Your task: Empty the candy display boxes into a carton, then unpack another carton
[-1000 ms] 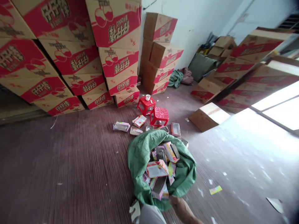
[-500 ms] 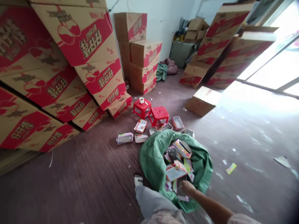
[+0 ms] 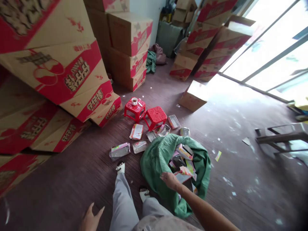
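See a big green sack (image 3: 154,162) on the floor, just beside one foot (image 3: 144,194), with its mouth wide open; find many packs in a jumble inside, like the orange and white pack (image 3: 184,172) on top; cannot tell the depth of the pile. Would guess a good part done, going by so many packs in the sack; count about seven loose packs (image 3: 120,151) left outside, most near two red stools (image 3: 156,116). Find the right hand (image 3: 170,180) at the sack's rim with fingers curled in; cannot tell whether gripping the cloth; spot the left hand (image 3: 91,219) low and apart, fingers spread, with nothing in it. See a white cup (image 3: 134,101) on one stool, with a dark drink inside; spot a cardboard box (image 3: 192,98) alone on the floor, and tall stacks of boxes (image 3: 72,72); cannot see inside those.
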Motion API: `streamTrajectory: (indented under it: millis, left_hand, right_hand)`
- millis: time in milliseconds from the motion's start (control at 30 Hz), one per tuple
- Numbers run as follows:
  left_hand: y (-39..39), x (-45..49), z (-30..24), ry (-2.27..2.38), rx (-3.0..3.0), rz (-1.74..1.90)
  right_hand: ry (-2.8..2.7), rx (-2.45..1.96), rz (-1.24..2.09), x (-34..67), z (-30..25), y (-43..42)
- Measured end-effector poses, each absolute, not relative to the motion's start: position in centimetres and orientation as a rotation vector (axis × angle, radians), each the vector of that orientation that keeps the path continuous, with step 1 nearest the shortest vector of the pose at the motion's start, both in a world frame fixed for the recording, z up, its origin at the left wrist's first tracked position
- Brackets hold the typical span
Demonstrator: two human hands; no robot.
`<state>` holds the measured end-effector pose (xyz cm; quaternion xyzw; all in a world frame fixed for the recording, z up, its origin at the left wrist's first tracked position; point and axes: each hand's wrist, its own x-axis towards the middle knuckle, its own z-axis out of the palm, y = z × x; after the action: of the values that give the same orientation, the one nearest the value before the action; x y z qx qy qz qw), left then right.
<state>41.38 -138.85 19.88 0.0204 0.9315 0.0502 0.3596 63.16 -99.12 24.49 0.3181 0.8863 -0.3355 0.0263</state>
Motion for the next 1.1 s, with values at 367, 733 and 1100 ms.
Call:
streamTrajectory:
  millis: [367,733,1100]
  left_hand:
    - [-121.8,16.6,5.1,2.309,0.646,-0.319]
    - [-108.5,11.6,-17.6,2.156,0.978,-0.45]
    - [-108.9,12.3,-30.1,1.812,0.848,-0.467]
  right_hand:
    - [2.401,1.247,-0.684,42.4,9.0,-91.2]
    - [2.213,1.578,-0.431,36.7,-19.2,-76.7]
    - [1.93,1.649,-0.29,40.2,-29.6,-67.8]
